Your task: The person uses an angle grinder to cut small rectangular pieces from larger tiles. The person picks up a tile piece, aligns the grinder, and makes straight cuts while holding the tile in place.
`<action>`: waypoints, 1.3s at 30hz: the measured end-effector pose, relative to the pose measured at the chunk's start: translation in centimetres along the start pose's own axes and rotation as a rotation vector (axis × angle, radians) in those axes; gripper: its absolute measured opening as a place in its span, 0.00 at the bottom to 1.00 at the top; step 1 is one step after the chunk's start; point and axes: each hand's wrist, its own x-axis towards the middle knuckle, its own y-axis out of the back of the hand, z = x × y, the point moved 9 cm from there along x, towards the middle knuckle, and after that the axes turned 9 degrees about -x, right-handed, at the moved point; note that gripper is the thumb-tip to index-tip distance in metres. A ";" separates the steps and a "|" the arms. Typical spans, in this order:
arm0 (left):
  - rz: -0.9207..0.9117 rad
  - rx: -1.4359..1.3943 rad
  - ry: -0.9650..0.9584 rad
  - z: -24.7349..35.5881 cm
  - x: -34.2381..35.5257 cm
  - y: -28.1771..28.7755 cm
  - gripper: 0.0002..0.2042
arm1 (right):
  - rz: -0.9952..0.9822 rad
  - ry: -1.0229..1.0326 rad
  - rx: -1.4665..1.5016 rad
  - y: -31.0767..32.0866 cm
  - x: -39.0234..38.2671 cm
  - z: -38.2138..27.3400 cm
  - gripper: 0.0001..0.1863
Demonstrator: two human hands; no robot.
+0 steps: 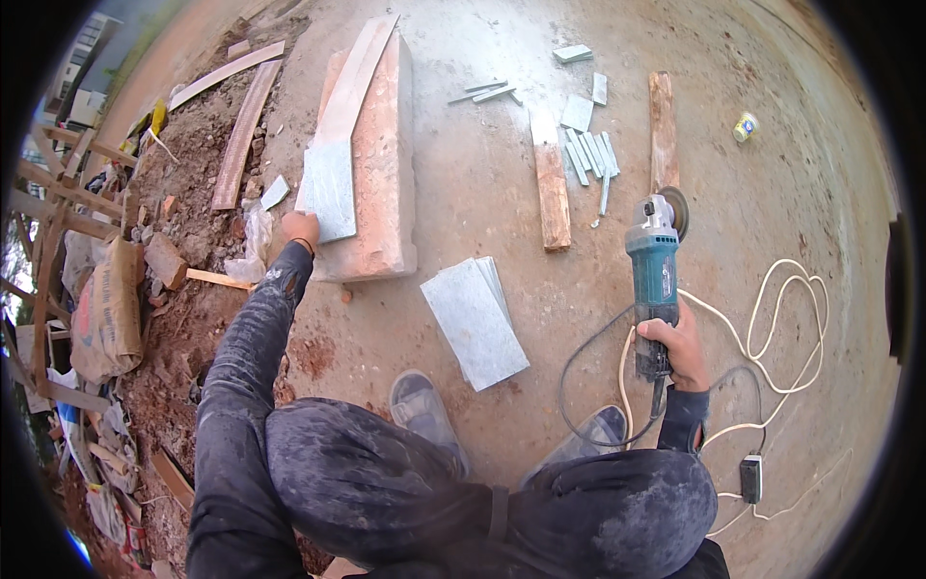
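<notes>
My left hand (pixel 299 228) has its fingers curled at the lower left corner of a pale grey-blue stone tile (pixel 330 188), which lies on a large pinkish block (pixel 379 232). A long pale plank (pixel 362 68) also lies on the block, reaching up from the tile. My right hand (pixel 675 345) holds a teal angle grinder (pixel 651 262) by its body, with the cutting disc at the upper end and a cord below. A small stack of similar tiles (pixel 475 323) lies on the concrete between my feet and the block.
Tile strips and offcuts (pixel 579 114) lie beyond two wooden boards (pixel 555 207) (pixel 663 125). A coiled cable (pixel 786 275), a power socket (pixel 752 478) and a small cup (pixel 745 126) are on the right. Rubble, planks and a paper sack (pixel 111 309) border the concrete (pixel 463 183) on the left.
</notes>
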 end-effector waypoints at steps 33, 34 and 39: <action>-0.832 -0.074 -0.368 8.2 -24.1 -6.8 0.15 | -0.021 0.006 0.033 -1.4 1.8 2.4 0.24; -0.836 -0.075 -0.369 8.4 -24.1 -6.7 0.14 | -0.029 0.017 0.017 -1.3 1.8 2.3 0.24; -0.885 -0.140 -0.190 8.2 -24.0 -6.8 0.11 | -0.042 0.053 -0.023 -0.8 1.8 2.1 0.25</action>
